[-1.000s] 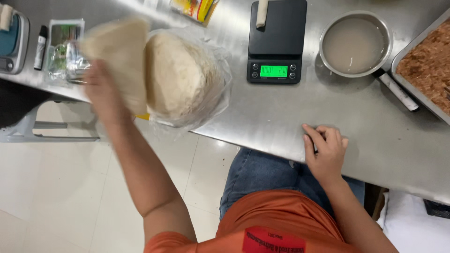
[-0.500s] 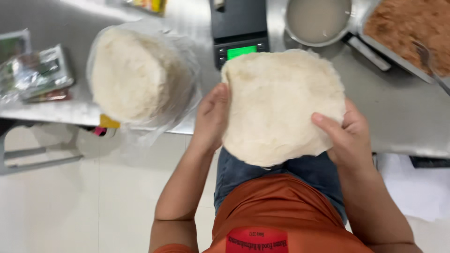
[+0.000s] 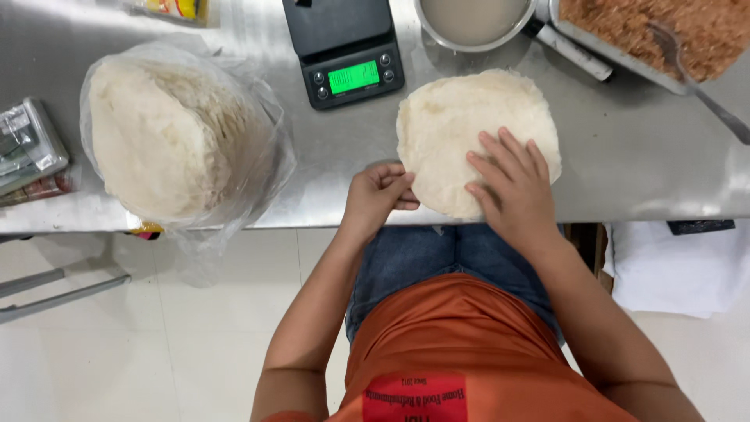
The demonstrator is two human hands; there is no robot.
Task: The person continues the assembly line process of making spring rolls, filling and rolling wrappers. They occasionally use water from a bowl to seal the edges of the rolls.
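A round white flatbread wrapper (image 3: 469, 125) lies flat on the steel table (image 3: 625, 148) in front of me. My right hand (image 3: 512, 184) rests palm down on its near right part, fingers spread. My left hand (image 3: 379, 195) pinches the wrapper's near left edge with curled fingers. A clear plastic bag holding a stack of the same wrappers (image 3: 168, 141) sits to the left.
A black digital scale (image 3: 344, 51) with a lit green display stands behind the wrapper. A metal pan of pale liquid (image 3: 473, 19) and a tray of brown minced filling (image 3: 664, 31) with a spoon (image 3: 699, 86) are at the back right. Packets (image 3: 27, 152) lie far left.
The wrapper, held up in both hands half a second ago, now lies flat on the table. A second ago my left hand was lifting it from the bag.
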